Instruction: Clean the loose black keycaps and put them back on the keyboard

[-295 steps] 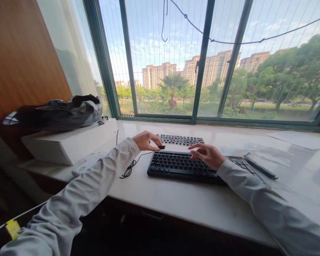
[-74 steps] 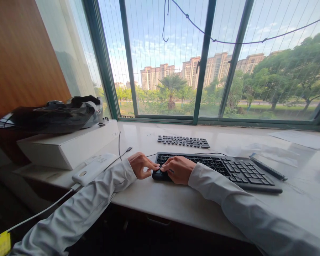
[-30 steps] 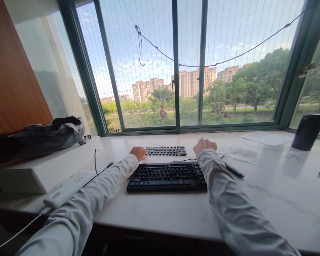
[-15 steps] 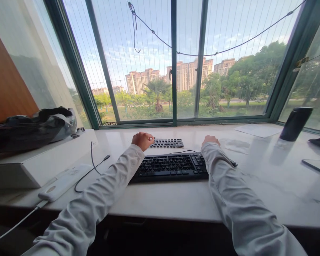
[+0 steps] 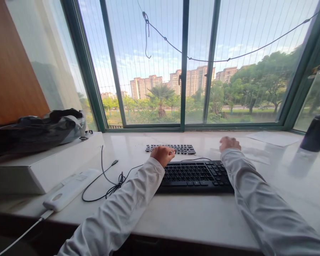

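Observation:
A wide black keyboard (image 5: 192,174) lies on the marble-patterned white ledge, its two ends partly covered by my sleeves. Behind it, small black keycaps (image 5: 185,149) are laid out in rows. My left hand (image 5: 162,155) is over the keyboard's far left edge, just in front of these rows. Its thumb and fingers are pinched together around a tiny spot I cannot make out. Beyond the keyboard's far right part hovers my right hand (image 5: 230,143), to the right of the keycaps. Motion blurs its fingers, which seem bent downward.
Black cable (image 5: 119,183) is coiled left of the keyboard. A white power strip (image 5: 70,188) and a white box (image 5: 55,160) with a dark bag (image 5: 47,131) on top stand farther left. At the right are a paper sheet (image 5: 273,138) and a dark cylinder (image 5: 316,133). Windows close off the back.
The view has swung left. My left hand has shifted right and nearer, from the left end of the keycap rows to the keyboard's far edge. My right hand has moved to the right.

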